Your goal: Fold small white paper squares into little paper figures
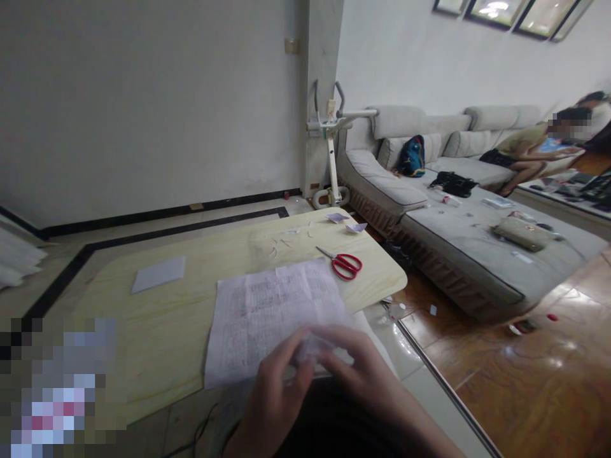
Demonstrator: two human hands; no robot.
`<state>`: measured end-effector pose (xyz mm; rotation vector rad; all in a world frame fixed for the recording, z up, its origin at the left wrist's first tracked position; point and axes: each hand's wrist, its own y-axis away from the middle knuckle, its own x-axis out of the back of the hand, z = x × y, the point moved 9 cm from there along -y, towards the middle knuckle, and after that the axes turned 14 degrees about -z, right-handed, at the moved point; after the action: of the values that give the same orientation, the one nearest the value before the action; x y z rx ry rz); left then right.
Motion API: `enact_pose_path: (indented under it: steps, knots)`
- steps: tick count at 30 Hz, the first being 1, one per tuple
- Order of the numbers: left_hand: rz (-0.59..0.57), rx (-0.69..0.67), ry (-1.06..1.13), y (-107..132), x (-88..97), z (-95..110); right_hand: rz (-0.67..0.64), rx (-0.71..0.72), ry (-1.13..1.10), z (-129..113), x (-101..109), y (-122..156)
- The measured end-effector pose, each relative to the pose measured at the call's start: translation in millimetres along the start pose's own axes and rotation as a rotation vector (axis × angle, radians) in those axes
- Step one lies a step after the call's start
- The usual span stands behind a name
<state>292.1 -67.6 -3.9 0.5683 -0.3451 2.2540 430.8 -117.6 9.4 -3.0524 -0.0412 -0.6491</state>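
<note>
My left hand (284,375) and my right hand (351,353) meet at the near edge of the table, both closed on a small piece of folded paper (312,348). Motion blur hides its exact shape. Beneath and beyond them lies a large creased printed sheet (272,305), partly over the table's front edge. Red-handled scissors (346,264) rest just past its far right corner, blades pointing away to the left. Two small folded paper pieces, one paper piece (337,217) and another paper piece (356,228), sit at the table's far right.
A white paper stack or sheet (160,275) lies on the left of the pale wooden table (167,331). Thin paper scraps (281,243) are scattered near the far edge. At right stand a grey sofa (468,242) with bags and a seated person (529,146). An exercise machine (331,152) stands behind.
</note>
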Motion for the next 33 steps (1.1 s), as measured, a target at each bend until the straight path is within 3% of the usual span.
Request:
enact_pose_path:
  steps: [6,10,26,29,33]
  knots:
    - [0.049,-0.038,-0.034,-2.3,6.0,8.3,-0.010,0.092,0.010,-9.9,-2.0,-3.4]
    - [0.052,-0.033,-0.019,-4.6,3.9,2.9,0.045,0.147,0.007,-9.2,-2.1,-4.7]
    - [0.103,-0.050,-0.041,-11.2,-1.7,-7.9,0.107,0.105,-0.017,-0.6,-6.1,-13.0]
    - [0.029,-0.027,-0.058,-19.0,-2.0,-10.8,0.058,0.105,0.044,0.0,0.1,-10.9]
    - [-0.050,0.117,-0.044,-30.7,-0.1,-16.3,-0.080,0.161,0.256,-16.1,10.2,-4.9]
